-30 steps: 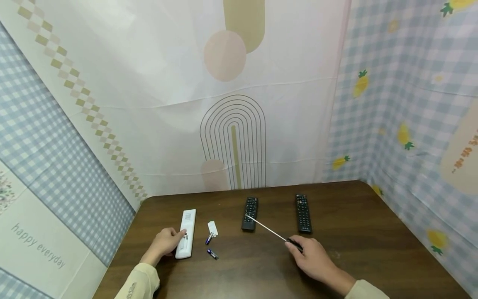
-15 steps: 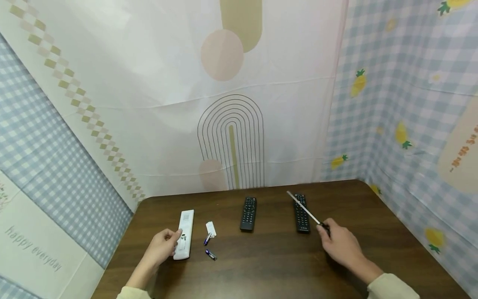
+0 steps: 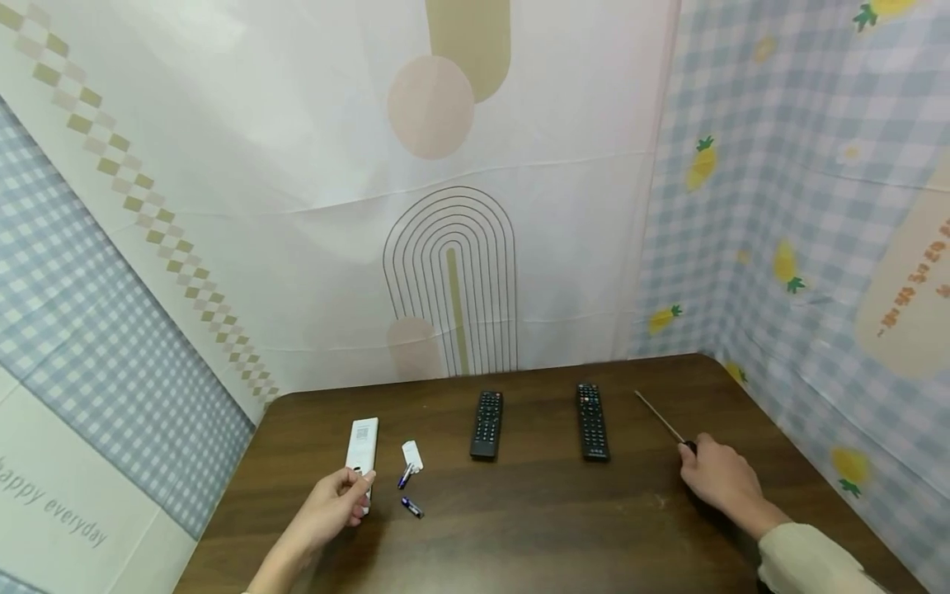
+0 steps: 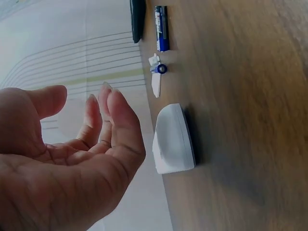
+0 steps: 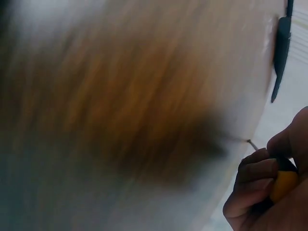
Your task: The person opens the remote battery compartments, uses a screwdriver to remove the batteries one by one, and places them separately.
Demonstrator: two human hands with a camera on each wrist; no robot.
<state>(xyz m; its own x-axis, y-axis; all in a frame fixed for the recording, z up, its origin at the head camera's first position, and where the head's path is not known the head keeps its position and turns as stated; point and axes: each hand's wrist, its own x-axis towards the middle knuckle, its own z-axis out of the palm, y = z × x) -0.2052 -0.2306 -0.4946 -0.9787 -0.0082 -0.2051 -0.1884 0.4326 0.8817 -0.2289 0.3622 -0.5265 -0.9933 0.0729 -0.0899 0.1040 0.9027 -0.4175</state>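
In the head view, a white remote control (image 3: pixel 362 445) lies at the left of the table with a QR-code label upward. My left hand (image 3: pixel 330 503) hovers over its near end and hides part of it; the left wrist view shows bent fingers and thumb apart, holding nothing. To its right lie a small white battery cover (image 3: pixel 411 454), a blue battery (image 3: pixel 405 476) against it and another battery (image 3: pixel 411 507) nearer me. Over the table's right side, my right hand (image 3: pixel 721 474) grips a screwdriver (image 3: pixel 660 419) by its yellow-and-black handle (image 5: pixel 284 186), shaft pointing away to the left.
Two black remote controls, one mid-table (image 3: pixel 486 426) and one farther right (image 3: pixel 593 422), lie buttons up on the brown wooden table (image 3: pixel 534 511). Patterned cloth hangs (image 3: pixel 334 289) close behind the table and along both sides.
My right hand has carried the screwdriver rightward, from over the middle black remote past the right one. My left hand has come off the white remote's edge and now hovers over its near end.
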